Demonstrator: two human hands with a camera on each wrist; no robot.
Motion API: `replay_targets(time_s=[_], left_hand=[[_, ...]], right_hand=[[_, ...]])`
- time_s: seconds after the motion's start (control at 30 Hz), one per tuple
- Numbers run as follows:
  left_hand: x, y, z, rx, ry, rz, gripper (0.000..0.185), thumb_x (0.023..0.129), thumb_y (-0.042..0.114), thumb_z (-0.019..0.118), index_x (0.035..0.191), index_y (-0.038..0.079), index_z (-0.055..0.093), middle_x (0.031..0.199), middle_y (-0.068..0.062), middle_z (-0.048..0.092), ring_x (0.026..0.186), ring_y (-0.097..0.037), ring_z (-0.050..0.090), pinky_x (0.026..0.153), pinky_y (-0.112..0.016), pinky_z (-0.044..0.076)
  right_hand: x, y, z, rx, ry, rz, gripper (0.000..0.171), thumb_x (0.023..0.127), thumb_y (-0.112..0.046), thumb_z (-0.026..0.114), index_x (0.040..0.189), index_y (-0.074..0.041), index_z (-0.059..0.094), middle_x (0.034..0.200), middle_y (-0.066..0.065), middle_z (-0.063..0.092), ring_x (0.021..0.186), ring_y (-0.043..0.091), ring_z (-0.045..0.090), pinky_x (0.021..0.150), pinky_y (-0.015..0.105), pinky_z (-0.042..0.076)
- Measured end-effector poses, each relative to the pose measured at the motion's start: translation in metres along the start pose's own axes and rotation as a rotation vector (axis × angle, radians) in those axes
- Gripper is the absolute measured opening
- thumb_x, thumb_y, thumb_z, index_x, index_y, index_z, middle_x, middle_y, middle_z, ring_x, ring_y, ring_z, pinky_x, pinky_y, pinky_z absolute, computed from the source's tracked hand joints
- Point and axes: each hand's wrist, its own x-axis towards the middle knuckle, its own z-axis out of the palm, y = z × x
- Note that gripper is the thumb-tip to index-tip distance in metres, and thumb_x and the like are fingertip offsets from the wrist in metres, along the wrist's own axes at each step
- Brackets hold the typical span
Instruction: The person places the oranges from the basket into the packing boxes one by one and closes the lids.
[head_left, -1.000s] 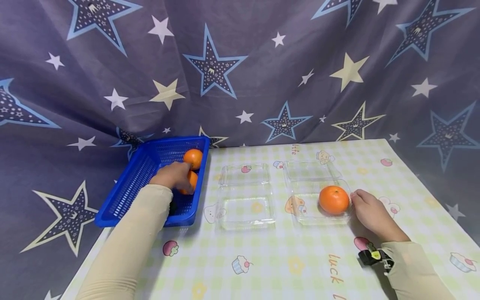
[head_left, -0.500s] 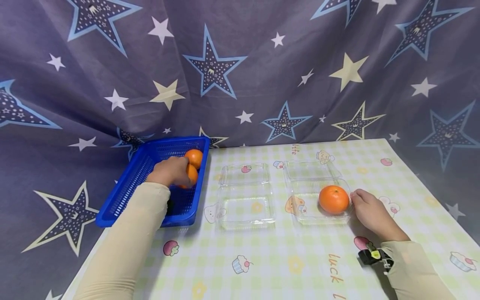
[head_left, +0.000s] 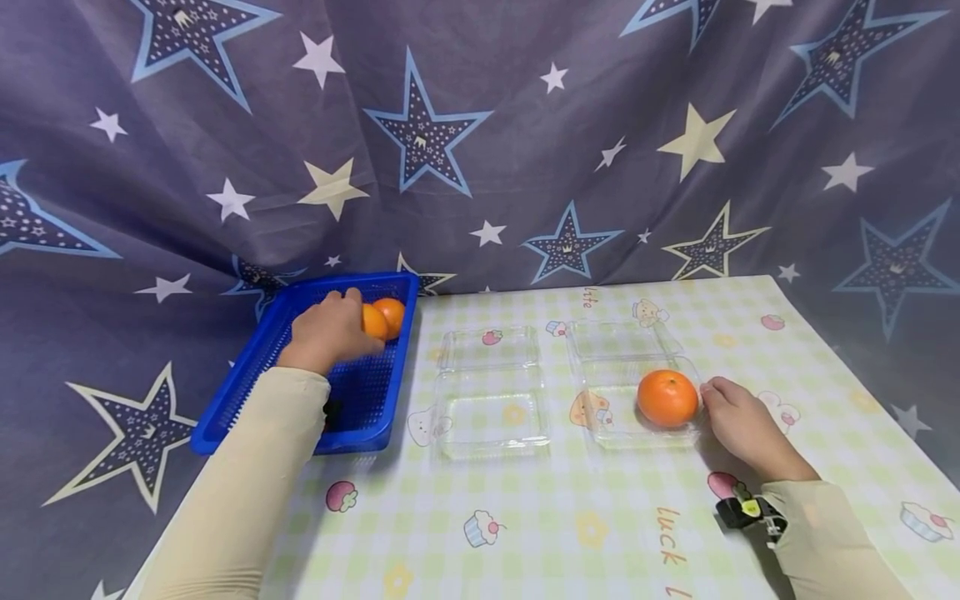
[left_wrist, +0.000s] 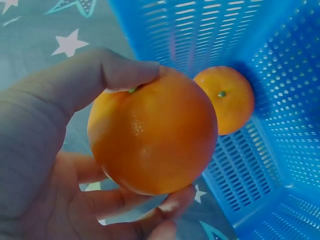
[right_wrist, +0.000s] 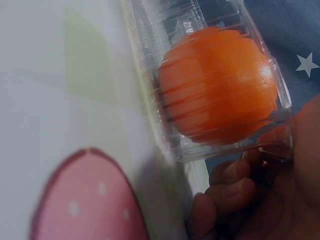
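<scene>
Left hand [head_left: 327, 332] raised over blue basket [head_left: 258, 379], fingers curled round held orange [head_left: 372, 321]; second orange [head_left: 391, 316] just beside it, at the basket's far right corner. Right hand [head_left: 742, 429] resting on checked tablecloth [head_left: 570, 517], fingertips touching the right edge of right clear container [head_left: 609, 429], grip not clear from this view; boxed orange [head_left: 667, 399] seated in its near half. Left clear container [head_left: 491, 412] standing open between basket and right container, star-patterned curtain [head_left: 480, 142] behind. Left wrist view: left hand [left_wrist: 55, 165] gripping held orange [left_wrist: 152, 137] between thumb above and fingers below, lifted clear of basket [left_wrist: 280, 65]; second orange [left_wrist: 225, 100] lying on the mesh floor near a wall. Right wrist view, blurred: boxed orange [right_wrist: 217, 92] pressed against ribbed wall of right clear container [right_wrist: 150, 65]; fingertips of right hand [right_wrist: 250, 200] curled against the container's corner, tablecloth [right_wrist: 60, 115] with a pink printed motif alongside.
</scene>
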Motion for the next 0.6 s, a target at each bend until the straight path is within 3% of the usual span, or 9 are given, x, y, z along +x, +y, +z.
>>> replay_targets(time_s=[0.33,0.6], left_hand=[[-0.005,0.008,-0.011,-0.051,0.115,-0.033,0.089,0.076,0.051,0.083,0.133,-0.003,0.041,0.11,-0.023,0.054,0.091,-0.041,0.058,0.077,-0.054,0.053],[-0.012,0.015,-0.017,-0.115,0.156,-0.033,0.09,0.077,0.054,0.082,0.136,0.0,0.041,0.113,-0.022,0.053,0.092,-0.041,0.057,0.079,-0.055,0.054]], right_hand=[[0.001,-0.001,-0.001,-0.006,0.0,0.004,0.042,0.112,-0.033,0.027,0.105,-0.003,0.055,0.082,0.009,0.048,0.077,0.025,0.048,0.065,0.035,0.038],[0.0,-0.002,0.0,-0.005,-0.003,0.005,0.042,0.112,-0.033,0.027,0.105,-0.003,0.055,0.082,0.01,0.049,0.078,0.025,0.049,0.066,0.036,0.038]])
